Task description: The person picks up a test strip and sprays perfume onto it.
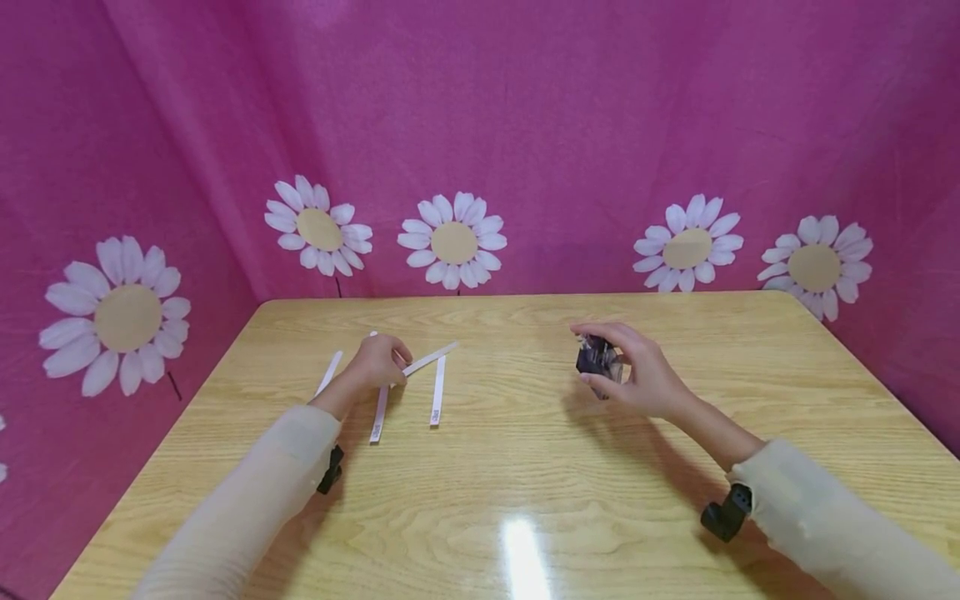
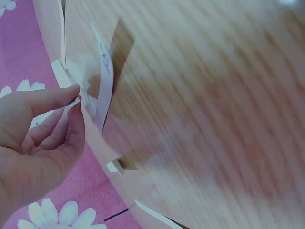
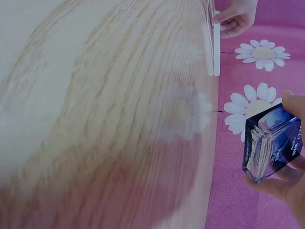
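My left hand pinches a slim white paper strip between thumb and fingertips. The strip points away to the right, over the tabletop. Beside and beneath this hand lie several similar strips, among them one on the right and one nearer me, both with small print at the near end. Further right, my right hand grips a dark blue, angular glass perfume bottle, thumb and fingers on opposite sides. White lettering shows on the bottle in the right wrist view. In the head view, the hand holds it above the table.
A light wood-grain table with rounded far corners spans the view. Behind it and at both sides hangs a magenta curtain printed with white daisies. Each wrist carries a small black camera, such as the right one.
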`<state>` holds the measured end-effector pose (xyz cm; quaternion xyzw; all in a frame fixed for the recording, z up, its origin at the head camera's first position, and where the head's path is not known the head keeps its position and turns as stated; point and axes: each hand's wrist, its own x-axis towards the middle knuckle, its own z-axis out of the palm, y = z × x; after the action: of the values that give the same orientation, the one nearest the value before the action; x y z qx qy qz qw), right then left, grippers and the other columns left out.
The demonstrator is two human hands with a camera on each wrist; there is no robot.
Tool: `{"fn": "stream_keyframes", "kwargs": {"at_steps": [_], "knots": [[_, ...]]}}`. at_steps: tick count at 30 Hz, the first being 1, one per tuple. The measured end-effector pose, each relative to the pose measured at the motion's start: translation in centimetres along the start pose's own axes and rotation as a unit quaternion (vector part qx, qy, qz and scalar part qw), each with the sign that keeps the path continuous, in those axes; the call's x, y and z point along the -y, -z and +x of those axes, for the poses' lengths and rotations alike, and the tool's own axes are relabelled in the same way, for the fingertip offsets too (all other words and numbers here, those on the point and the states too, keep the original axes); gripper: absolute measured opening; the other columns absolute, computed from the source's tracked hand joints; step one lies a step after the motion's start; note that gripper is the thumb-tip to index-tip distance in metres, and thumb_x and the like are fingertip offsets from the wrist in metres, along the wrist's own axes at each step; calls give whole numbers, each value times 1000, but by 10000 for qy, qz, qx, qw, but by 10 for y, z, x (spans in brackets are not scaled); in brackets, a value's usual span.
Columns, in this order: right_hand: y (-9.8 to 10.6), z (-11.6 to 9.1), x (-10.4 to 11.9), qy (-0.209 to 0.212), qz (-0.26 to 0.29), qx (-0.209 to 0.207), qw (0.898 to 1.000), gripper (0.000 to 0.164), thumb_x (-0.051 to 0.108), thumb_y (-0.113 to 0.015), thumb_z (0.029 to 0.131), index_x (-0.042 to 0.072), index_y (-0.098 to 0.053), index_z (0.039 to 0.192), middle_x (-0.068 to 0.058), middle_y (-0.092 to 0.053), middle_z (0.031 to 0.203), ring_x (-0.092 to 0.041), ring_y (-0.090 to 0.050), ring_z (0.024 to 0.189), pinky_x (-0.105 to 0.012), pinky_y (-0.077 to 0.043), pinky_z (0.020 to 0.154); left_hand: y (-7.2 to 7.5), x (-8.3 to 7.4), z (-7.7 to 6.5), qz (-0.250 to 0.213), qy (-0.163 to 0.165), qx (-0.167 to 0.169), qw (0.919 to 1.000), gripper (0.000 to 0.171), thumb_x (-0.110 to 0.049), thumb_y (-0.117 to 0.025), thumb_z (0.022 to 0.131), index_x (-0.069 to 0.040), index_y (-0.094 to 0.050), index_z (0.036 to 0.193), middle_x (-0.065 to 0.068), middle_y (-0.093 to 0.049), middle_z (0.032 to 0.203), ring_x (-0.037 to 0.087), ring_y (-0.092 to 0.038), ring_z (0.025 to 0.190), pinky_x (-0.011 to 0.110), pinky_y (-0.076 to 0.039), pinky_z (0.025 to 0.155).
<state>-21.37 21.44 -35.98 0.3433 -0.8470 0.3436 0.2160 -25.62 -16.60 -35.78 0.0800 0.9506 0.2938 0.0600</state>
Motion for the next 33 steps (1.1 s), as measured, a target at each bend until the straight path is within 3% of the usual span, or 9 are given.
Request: {"fn": "stream_keyframes", "kwargs": {"at_steps": [6,12,26,33], "knots": [[-2,-3,-1,-31,0,-3,10000,61,6,-80,75,15,-57,131,-6,-62,127,-9,-56,107,-24,-57,67,1,1,4,101,-48,88,9999,27,7,-71,72,5,-69,99,18,-70,89,20,-63,79,22,-52,67],[-3,-5,-4,-156,48,80,9998,61,7,-79,77,16,-56,132,-7,-61,126,-12,-57,106,-25,-58,68,2,2,3,-9,-125,-80,9999,22,6,-68,77,5,-69,99,21,-70,96,27,-65,90,26,-56,70],[-3,-4,-2,-232,75,121,9996,59,9,-79,78,17,-56,132,-6,-61,127,-14,-57,108,-27,-59,69,3,6,-12,-1212,-265,-731,9896,22,0,-67,83,4,-69,104,22,-69,98,25,-65,86,20,-52,65],[-5,-3,0,-205,91,123,9997,60,8,-79,77,16,-57,131,-7,-61,127,-12,-56,108,-29,-59,69,-2,5,-17,-1985,81,-949,9755,28,-1,-67,84,4,-66,111,23,-68,104,10,-61,81,15,-51,64]]}}
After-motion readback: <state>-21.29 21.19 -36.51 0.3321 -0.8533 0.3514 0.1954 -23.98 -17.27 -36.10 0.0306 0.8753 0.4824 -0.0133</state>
